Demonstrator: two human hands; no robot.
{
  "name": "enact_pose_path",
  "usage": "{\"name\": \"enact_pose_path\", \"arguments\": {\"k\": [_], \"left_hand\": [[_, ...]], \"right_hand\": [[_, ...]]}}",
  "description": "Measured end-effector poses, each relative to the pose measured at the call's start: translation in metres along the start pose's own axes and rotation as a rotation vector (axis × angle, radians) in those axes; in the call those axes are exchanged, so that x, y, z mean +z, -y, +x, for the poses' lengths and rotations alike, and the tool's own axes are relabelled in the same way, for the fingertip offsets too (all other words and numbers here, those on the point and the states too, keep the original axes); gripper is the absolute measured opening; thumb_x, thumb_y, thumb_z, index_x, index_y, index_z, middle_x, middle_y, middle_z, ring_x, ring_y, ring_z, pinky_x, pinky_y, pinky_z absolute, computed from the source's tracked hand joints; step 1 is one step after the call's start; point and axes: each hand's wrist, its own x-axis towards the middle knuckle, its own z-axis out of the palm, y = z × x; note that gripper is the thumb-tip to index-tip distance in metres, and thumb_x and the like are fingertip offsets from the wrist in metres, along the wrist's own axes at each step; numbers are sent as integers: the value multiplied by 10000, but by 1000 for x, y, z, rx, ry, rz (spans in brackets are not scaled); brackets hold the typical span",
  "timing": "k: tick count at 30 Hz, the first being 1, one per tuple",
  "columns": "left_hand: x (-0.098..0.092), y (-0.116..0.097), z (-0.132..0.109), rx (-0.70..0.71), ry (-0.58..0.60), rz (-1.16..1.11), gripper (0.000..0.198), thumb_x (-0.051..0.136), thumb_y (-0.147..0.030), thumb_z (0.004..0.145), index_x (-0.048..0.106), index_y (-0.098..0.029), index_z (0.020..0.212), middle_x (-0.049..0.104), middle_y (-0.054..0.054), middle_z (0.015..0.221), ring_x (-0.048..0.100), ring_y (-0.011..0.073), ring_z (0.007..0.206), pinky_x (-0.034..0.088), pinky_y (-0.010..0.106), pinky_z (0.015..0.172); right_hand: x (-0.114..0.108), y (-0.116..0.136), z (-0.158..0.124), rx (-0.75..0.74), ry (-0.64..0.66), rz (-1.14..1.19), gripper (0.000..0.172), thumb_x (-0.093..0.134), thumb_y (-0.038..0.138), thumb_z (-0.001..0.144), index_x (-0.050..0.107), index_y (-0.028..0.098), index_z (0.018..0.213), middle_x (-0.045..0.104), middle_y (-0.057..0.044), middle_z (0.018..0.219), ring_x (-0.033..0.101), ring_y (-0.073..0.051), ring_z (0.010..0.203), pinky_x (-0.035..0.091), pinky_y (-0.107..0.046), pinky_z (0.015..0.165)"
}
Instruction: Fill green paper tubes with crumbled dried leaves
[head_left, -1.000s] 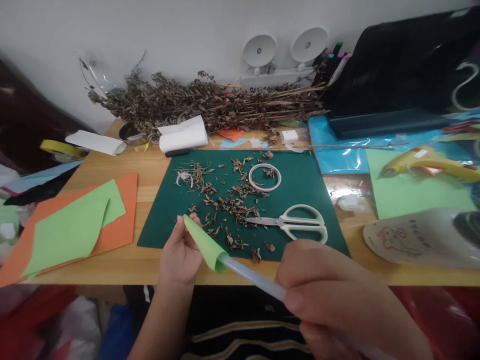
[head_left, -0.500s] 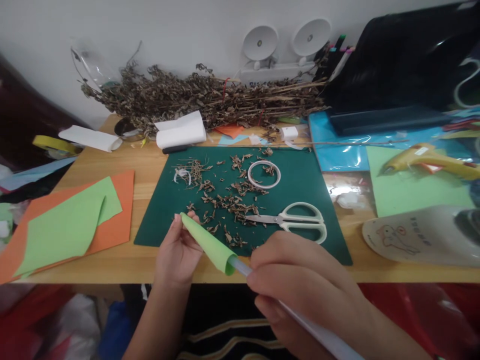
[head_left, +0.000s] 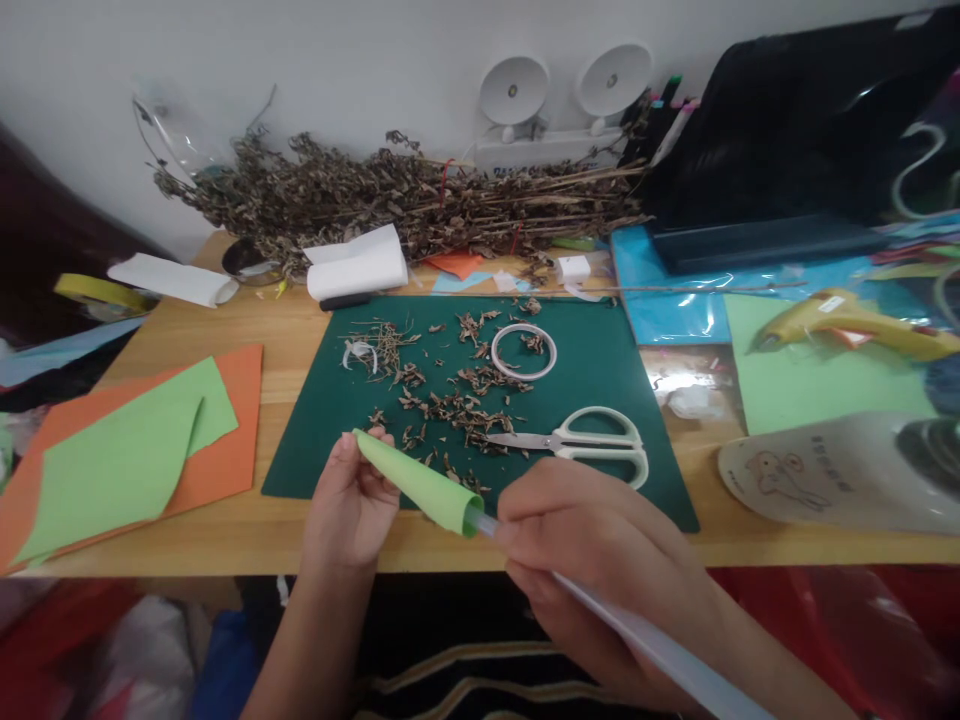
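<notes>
Between the thumb and fingers of my left hand [head_left: 349, 505] is the narrow tip of a light-green paper cone [head_left: 420, 482]. Its wide mouth faces my right hand [head_left: 600, 545], whose fingers are wrapped around a long, pale, translucent rod [head_left: 660, 650]. The rod's front end reaches into the mouth of the cone; how deep it goes is hidden. Behind my hands, white-handled scissors [head_left: 553, 441] lie on a dark-green cutting mat [head_left: 307, 450], their blades touching crumbled dried leaves [head_left: 454, 410]. A thin white ring [head_left: 553, 352] rests farther back on the mat.
Orange paper [head_left: 244, 440] and green sheets [head_left: 112, 470] lie at left. Dried plant stems [head_left: 412, 190] line the wall behind a white roll [head_left: 360, 268]. On the right are a yellow glue gun [head_left: 825, 315], a pale bottle [head_left: 825, 475] and a blue packet [head_left: 675, 310].
The cone's wide mouth has risen slightly and shifted right, closer to my right hand. The whole view has moved a little; both hands keep their holds.
</notes>
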Motion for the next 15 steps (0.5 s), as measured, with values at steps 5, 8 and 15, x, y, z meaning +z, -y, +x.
{"name": "enact_pose_path", "arguments": {"k": [5, 8, 15], "left_hand": [[-4, 7, -5, 19, 19, -2, 265, 344, -124, 840, 528, -141, 650, 617, 8, 612, 597, 90, 522, 490, 162, 447], [-7, 13, -6, 39, 58, 19, 140, 482, -146, 777, 527, -151, 644, 620, -1, 628, 600, 101, 521, 484, 169, 423], [-6, 21, -12, 4, 40, 53, 103, 591, -173, 705, 516, -146, 640, 624, -11, 608, 601, 89, 525, 493, 147, 462]], "right_hand": [[-4, 3, -4, 11, -18, 41, 87, 475, 96, 747, 473, 135, 825, 582, -28, 716, 520, -85, 645, 472, -198, 570], [-7, 4, -10, 17, -40, -2, 113, 498, 95, 735, 485, 127, 842, 581, -39, 731, 529, -99, 646, 480, -220, 564], [-14, 11, -19, 65, 21, -59, 122, 512, 102, 728, 499, 141, 843, 607, -40, 760, 569, -105, 652, 511, -228, 627]]}}
